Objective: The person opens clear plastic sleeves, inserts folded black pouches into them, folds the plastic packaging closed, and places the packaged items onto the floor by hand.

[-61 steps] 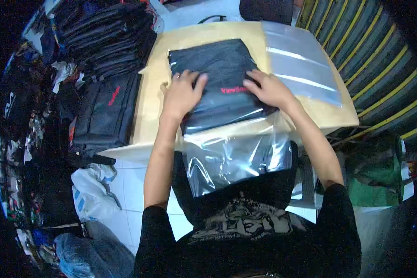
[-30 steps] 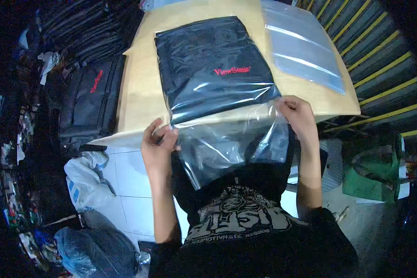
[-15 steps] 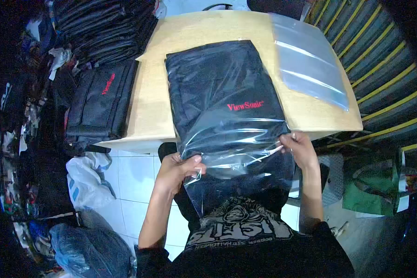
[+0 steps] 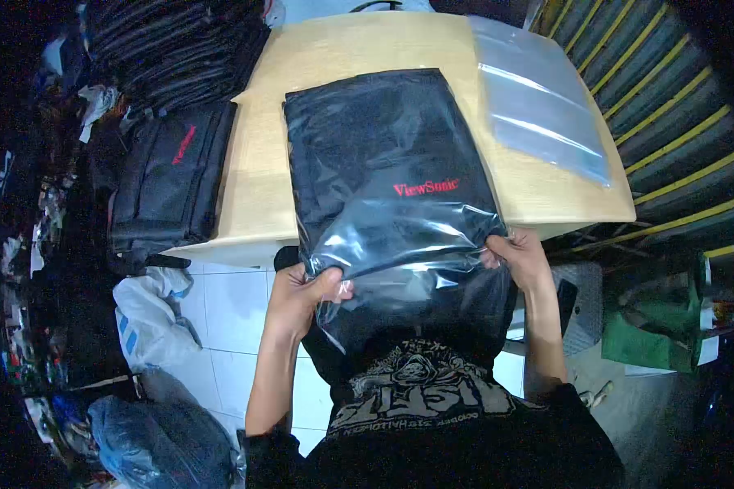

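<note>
A black fabric bag [image 4: 383, 138] with red "ViewSonic" lettering lies on the table, inside a clear plastic bag [image 4: 400, 285]. The loose near end of the plastic hangs past the table's front edge toward my shirt. My left hand [image 4: 306, 293] pinches the plastic at its near left side, thumb on top. At the near right side, my right hand [image 4: 515, 253] grips the plastic between thumb and fingers. The plastic is wrinkled and shiny between both hands, below the lettering.
On the pale wooden table [image 4: 351, 45], flat clear plastic bags [image 4: 538, 98] lie at the right. Another black ViewSonic bag [image 4: 171, 175] sits at the left, before a tall stack of black bags [image 4: 179, 49]. A yellow-striped shutter [image 4: 661, 122] and green bag [image 4: 652, 322] are to the right.
Both hands have shifted slightly up in view with the plastic's near end, keeping their grip. The whole scene has shifted a little left.
</note>
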The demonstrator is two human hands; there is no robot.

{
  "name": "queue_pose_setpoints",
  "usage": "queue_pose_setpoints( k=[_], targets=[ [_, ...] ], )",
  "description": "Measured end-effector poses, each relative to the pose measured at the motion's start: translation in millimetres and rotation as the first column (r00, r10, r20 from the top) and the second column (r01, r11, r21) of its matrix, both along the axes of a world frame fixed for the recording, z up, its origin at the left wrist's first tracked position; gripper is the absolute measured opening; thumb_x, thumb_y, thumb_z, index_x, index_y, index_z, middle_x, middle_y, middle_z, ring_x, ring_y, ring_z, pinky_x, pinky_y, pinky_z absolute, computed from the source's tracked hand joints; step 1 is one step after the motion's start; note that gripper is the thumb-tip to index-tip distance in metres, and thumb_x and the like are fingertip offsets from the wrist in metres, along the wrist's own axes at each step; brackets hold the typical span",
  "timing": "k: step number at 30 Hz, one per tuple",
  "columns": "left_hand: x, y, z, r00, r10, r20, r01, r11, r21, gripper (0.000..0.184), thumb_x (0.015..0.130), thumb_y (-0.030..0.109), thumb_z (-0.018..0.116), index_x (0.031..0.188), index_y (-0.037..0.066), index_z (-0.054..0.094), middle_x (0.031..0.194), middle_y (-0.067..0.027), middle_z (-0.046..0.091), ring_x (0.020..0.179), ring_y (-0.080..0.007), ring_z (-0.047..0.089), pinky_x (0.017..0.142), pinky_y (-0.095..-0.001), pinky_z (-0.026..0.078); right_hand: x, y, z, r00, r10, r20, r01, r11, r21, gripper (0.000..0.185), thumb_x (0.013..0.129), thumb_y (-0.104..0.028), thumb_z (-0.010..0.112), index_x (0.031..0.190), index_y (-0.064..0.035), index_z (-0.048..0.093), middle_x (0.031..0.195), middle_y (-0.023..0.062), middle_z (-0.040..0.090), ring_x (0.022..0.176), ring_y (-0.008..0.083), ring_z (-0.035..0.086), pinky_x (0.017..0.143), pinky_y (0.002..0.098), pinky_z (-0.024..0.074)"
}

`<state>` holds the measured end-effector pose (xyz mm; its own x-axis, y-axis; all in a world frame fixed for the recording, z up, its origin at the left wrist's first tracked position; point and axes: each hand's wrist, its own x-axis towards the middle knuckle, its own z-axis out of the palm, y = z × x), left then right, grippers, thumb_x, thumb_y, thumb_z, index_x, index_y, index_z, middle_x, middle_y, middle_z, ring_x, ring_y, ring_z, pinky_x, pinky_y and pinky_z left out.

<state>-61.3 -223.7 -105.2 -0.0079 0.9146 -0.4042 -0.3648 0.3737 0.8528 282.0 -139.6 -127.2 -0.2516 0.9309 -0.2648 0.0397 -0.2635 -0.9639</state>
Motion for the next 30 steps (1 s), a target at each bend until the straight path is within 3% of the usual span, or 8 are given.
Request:
queue_pose_setpoints(
  k=[11, 14, 17, 19, 21, 24, 25, 30],
  targets=[
    [-12, -23, 21, 0.974, -0.008, -0.228, 0.022, 0.998, 0.062, 0.015, 0.076, 0.004, 0.073, 0.083, -0.005, 0.062, 0.072, -0.0118, 0.066, 0.061, -0.0166, 0.064, 0.06, -0.027, 0.053, 4, -8, 13, 0.986, 0.163, 0.029, -0.163, 0.987, 0.0, 0.017, 0.084, -0.009, 0.062, 0.074, 0.0044, 0.064, 0.065, 0.0124, 0.066, 0.057, 0.0152, 0.063, 0.054, 0.0275, 0.05],
    [-11, -65, 81, 0.952, 0.146, -0.267, -0.105, 0.981, 0.161, 0.021, 0.061, -0.008, 0.071, 0.08, -0.005, 0.063, 0.072, -0.0107, 0.067, 0.059, -0.0133, 0.063, 0.057, -0.0231, 0.049, 3, -8, 66, 0.928, 0.372, 0.024, -0.364, 0.889, 0.277, 0.016, 0.079, -0.009, 0.065, 0.084, 0.0059, 0.063, 0.072, 0.0104, 0.066, 0.053, 0.0175, 0.061, 0.048, 0.03, 0.0502],
    [-2, -136, 140, 0.837, 0.449, -0.312, -0.364, 0.884, 0.295, 0.025, 0.048, -0.007, 0.069, 0.072, -0.008, 0.064, 0.066, -0.0116, 0.065, 0.055, -0.0165, 0.06, 0.055, -0.0251, 0.046, -53, -42, 110, 0.914, -0.291, -0.282, 0.378, 0.863, 0.336, 0.037, 0.085, -0.021, 0.063, 0.109, 0.0062, 0.055, 0.099, 0.0095, 0.062, 0.075, 0.0192, 0.063, 0.066, 0.028, 0.0501],
    [14, -182, 152, 0.646, 0.762, -0.036, -0.655, 0.578, 0.486, 0.025, 0.041, -0.004, 0.066, 0.064, -0.011, 0.062, 0.059, -0.015, 0.063, 0.049, -0.0194, 0.059, 0.053, -0.0265, 0.045, -94, -47, 129, 0.861, -0.359, -0.36, 0.434, 0.888, 0.152, 0.037, 0.087, -0.022, 0.06, 0.111, 0.0064, 0.054, 0.099, 0.0106, 0.062, 0.08, 0.0207, 0.062, 0.07, 0.0267, 0.0493],
    [16, -237, 158, 0.485, 0.869, -0.094, -0.787, 0.481, 0.385, 0.024, 0.043, -0.005, 0.065, 0.065, -0.011, 0.061, 0.056, -0.0156, 0.061, 0.048, -0.021, 0.059, 0.049, -0.0254, 0.046, -133, -33, 140, 0.924, 0.215, -0.317, -0.21, 0.976, 0.049, 0.036, 0.088, -0.021, 0.059, 0.111, 0.0065, 0.055, 0.097, 0.0135, 0.063, 0.08, 0.0209, 0.063, 0.067, 0.0264, 0.0498],
    [13, -311, 115, 0.432, 0.901, -0.027, -0.868, 0.424, 0.259, 0.023, 0.064, -0.009, 0.063, 0.087, -0.01, 0.058, 0.07, -0.0182, 0.065, 0.054, -0.0221, 0.063, 0.049, -0.0308, 0.052, -205, -30, 149, 0.361, 0.872, -0.33, -0.932, 0.347, -0.103, 0.034, 0.088, -0.019, 0.057, 0.11, 0.0068, 0.057, 0.094, 0.0178, 0.064, 0.08, 0.0212, 0.064, 0.062, 0.026, 0.0506],
    [9, -331, 85, 0.421, 0.903, -0.082, -0.896, 0.428, 0.119, 0.027, 0.071, -0.005, 0.066, 0.096, -0.009, 0.057, 0.084, -0.0184, 0.067, 0.065, -0.0219, 0.066, 0.054, -0.031, 0.054, -222, -39, 151, 0.075, 0.934, -0.348, -0.989, 0.025, -0.148, 0.034, 0.088, -0.019, 0.057, 0.11, 0.0069, 0.057, 0.093, 0.0192, 0.064, 0.08, 0.0213, 0.065, 0.06, 0.0258, 0.0509],
    [0, -369, -57, 0.31, 0.948, 0.076, -0.932, 0.318, -0.175, 0.02, 0.083, 0.008, 0.067, 0.098, -0.004, 0.061, 0.093, -0.0127, 0.067, 0.079, -0.0121, 0.064, 0.064, -0.0187, 0.051, -336, -74, -18, 0.301, 0.9, -0.316, -0.851, 0.104, -0.515, 0.028, 0.09, -0.018, 0.055, 0.106, 0.0053, 0.06, 0.095, 0.0137, 0.067, 0.076, 0.0146, 0.066, 0.061, 0.0248, 0.0539]
  ],
)
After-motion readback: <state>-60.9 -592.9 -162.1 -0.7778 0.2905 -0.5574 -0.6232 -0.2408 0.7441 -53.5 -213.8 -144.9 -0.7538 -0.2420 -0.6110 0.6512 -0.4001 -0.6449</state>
